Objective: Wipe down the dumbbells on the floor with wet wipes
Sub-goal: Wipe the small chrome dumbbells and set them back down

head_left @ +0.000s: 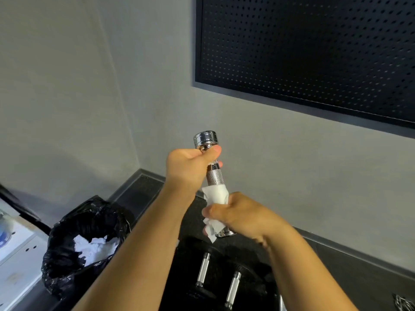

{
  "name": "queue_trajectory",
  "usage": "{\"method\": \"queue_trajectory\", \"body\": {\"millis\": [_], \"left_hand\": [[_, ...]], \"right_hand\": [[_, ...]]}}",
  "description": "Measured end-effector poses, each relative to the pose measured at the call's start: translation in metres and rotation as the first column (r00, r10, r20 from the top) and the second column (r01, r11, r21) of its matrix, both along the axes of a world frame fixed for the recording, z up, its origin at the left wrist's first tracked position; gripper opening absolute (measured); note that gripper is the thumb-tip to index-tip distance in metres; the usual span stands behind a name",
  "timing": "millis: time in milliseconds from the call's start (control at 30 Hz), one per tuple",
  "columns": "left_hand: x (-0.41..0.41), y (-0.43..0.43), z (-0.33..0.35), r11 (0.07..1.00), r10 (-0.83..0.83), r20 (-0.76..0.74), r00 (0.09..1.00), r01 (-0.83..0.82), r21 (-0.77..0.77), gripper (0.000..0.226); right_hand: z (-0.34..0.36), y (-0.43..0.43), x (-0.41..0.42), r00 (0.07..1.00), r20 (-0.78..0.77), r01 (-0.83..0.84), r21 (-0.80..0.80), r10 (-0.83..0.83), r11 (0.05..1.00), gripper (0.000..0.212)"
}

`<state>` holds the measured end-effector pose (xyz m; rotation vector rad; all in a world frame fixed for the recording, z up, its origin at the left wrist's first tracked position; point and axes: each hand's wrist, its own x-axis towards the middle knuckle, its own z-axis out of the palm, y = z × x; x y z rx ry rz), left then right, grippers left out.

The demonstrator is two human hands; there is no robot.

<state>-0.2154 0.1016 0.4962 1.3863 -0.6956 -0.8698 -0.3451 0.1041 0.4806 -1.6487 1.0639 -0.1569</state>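
A small chrome dumbbell [215, 175] is held upright in the air in front of me. My left hand [190, 168] grips its knurled handle just under the top head. My right hand [238, 215] grips a white wet wipe [216, 195] wrapped round the lower part of the handle, above the bottom head. On the dark floor below lie two black dumbbells with chrome handles [203, 269] [233, 289], side by side between my forearms.
A bin lined with a black bag [67, 250] holds crumpled used wipes at lower left. A white box [15, 248] sits at the far left edge. A grey wall with a black perforated panel [314, 52] stands ahead. A metal chain [403, 303] lies at bottom right.
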Motion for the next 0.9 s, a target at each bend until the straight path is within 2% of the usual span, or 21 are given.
{"method": "queue_trajectory", "body": {"millis": [67, 133, 200, 267, 300, 333, 400, 433, 533, 600, 667, 733, 800, 900], "left_hand": [[0.008, 0.002, 0.000, 0.978, -0.203, -0.243, 0.948, 0.206, -0.012, 0.019], [0.013, 0.006, -0.004, 0.941, -0.337, -0.448, 0.828, 0.316, -0.124, 0.027], [0.013, 0.008, -0.009, 0.910, -0.414, -0.572, 0.708, 0.319, -0.265, 0.029], [0.013, 0.011, -0.010, 0.900, -0.434, -0.602, 0.670, 0.299, -0.317, 0.029], [0.012, 0.012, -0.008, 0.909, -0.415, -0.579, 0.702, 0.292, -0.298, 0.030], [0.013, 0.011, -0.006, 0.928, -0.370, -0.515, 0.773, 0.284, -0.240, 0.030], [0.011, 0.008, -0.002, 0.976, -0.216, -0.236, 0.948, 0.204, -0.074, 0.024], [0.009, 0.007, -0.002, 0.992, -0.121, -0.115, 0.986, 0.118, -0.033, 0.022], [0.003, 0.004, -0.007, 0.991, 0.134, 0.063, 0.989, -0.132, -0.035, 0.032], [0.002, 0.004, -0.013, 0.978, 0.205, 0.151, 0.967, -0.199, -0.058, 0.040], [0.003, 0.003, -0.016, 0.977, 0.213, 0.194, 0.958, -0.206, -0.056, 0.043], [0.007, 0.003, -0.014, 0.990, 0.140, 0.103, 0.985, -0.137, -0.033, 0.036], [0.010, 0.005, -0.012, 1.000, -0.024, -0.121, 0.992, 0.026, 0.014, 0.023], [0.013, 0.014, -0.014, 0.978, -0.206, -0.461, 0.863, 0.198, -0.066, 0.033]], "right_hand": [[0.005, -0.003, -0.004, 0.981, 0.168, -0.130, 0.175, 0.101, 0.976, 0.016], [0.006, -0.004, -0.006, 0.934, 0.329, -0.245, 0.313, 0.137, 0.918, 0.016], [0.003, -0.001, -0.003, 0.884, 0.434, -0.343, 0.347, 0.175, 0.873, 0.016], [0.003, 0.002, 0.000, 0.869, 0.464, -0.362, 0.356, 0.174, 0.861, 0.019], [0.004, 0.003, 0.001, 0.881, 0.447, -0.334, 0.357, 0.154, 0.872, 0.019], [0.005, 0.003, 0.001, 0.903, 0.411, -0.282, 0.351, 0.124, 0.893, 0.018], [0.004, 0.001, 0.003, 0.966, 0.248, -0.130, 0.245, 0.067, 0.961, 0.013], [0.003, 0.000, 0.005, 0.989, 0.145, -0.060, 0.152, 0.038, 0.987, 0.013], [-0.001, 0.001, 0.012, 0.995, -0.080, 0.054, -0.056, -0.059, 0.997, 0.023], [-0.001, 0.001, 0.017, 0.968, -0.232, 0.063, -0.154, -0.098, 0.986, 0.032], [0.001, 0.001, 0.019, 0.940, -0.318, 0.056, -0.203, -0.120, 0.978, 0.035], [0.004, 0.000, 0.017, 0.965, -0.246, 0.056, -0.127, -0.087, 0.990, 0.031], [0.008, 0.002, 0.012, 0.996, -0.089, 0.022, 0.044, -0.018, 0.999, 0.023], [0.019, 0.004, 0.007, 0.996, 0.085, -0.050, 0.223, 0.032, 0.974, 0.010]]}}
